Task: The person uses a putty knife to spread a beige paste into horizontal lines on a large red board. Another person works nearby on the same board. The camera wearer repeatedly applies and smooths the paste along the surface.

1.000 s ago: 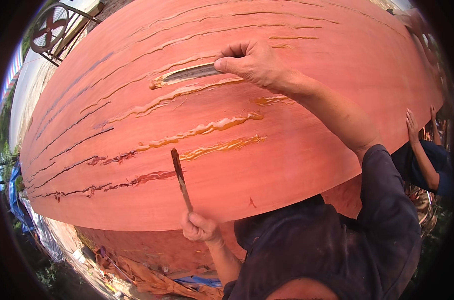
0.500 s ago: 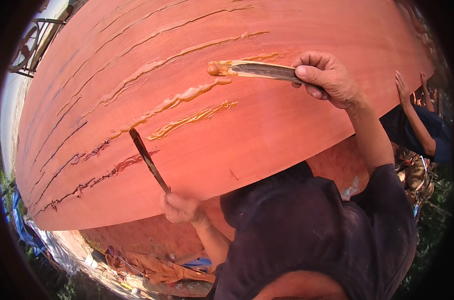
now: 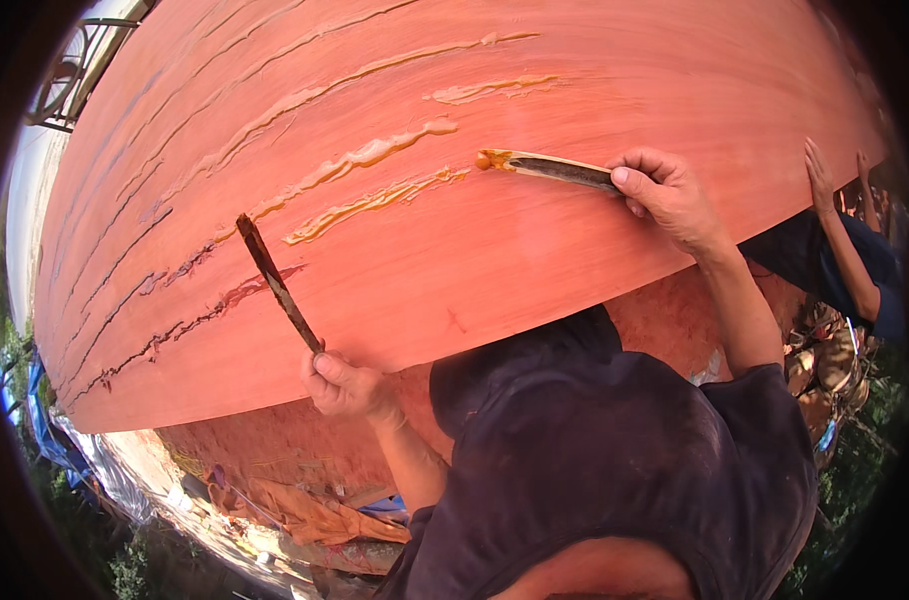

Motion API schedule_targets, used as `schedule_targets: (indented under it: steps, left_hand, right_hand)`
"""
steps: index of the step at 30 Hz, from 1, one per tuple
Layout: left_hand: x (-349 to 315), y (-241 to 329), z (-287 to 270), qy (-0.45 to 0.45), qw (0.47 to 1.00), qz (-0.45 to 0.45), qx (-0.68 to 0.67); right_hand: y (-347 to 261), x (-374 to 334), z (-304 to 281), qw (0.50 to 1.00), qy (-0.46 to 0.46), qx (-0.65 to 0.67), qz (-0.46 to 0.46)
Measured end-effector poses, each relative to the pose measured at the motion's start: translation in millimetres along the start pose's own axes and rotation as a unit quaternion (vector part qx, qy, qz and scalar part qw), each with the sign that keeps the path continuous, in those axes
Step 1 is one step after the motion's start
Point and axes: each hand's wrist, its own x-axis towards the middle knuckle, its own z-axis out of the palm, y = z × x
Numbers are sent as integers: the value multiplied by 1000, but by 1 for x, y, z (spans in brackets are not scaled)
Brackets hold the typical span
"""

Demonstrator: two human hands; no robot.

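A large curved reddish surface [image 3: 565, 265], shaped like a boat's hull, fills most of the head view. In my right hand [image 3: 672, 200] is a flat wooden stick [image 3: 565, 172], pinched at its dark end. Orange-brown paste [image 3: 487, 160] clings to the far tip, which hovers over or touches the surface; I cannot tell which. My left hand [image 3: 353, 387] grips a thin dark stick [image 3: 279, 285] by its lower end, its other end pointing up and left beside a seam. Raised lines of paste [image 3: 370, 207] run along the surface between the two sticks.
At the right, another person's hand [image 3: 820, 172] lies against the surface, with a dark sleeve [image 3: 890, 310] below. Dark cracks [image 3: 160, 340] cross the left part. Blue sheeting [image 3: 50, 430] and brown cloth [image 3: 310, 515] lie lower left. A dark metal frame [image 3: 70, 85] stands upper left.
My right hand has moved right and slightly down with its stick, away from the paste line. The lump on its tip looks smaller. The left stick stays near the same seam.
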Motion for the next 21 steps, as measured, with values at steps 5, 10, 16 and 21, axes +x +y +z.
schedule_targets:
  steps: [5,10,16,21]
  left_hand:
    - [0,1,5,16,999,30,-8]
    - [0,1,1,7,1000,5,-5]
    - [1,0,5,13,999,31,-12]
    - [2,1,5,7,999,24,-24]
  right_hand:
    - [-3,-2,6,996,24,-53,-64]
    - [-7,-1,14,988,23,-110,-103]
    - [-7,0,28,979,24,-130,-155]
    - [-2,-3,25,896,42,-296,-329]
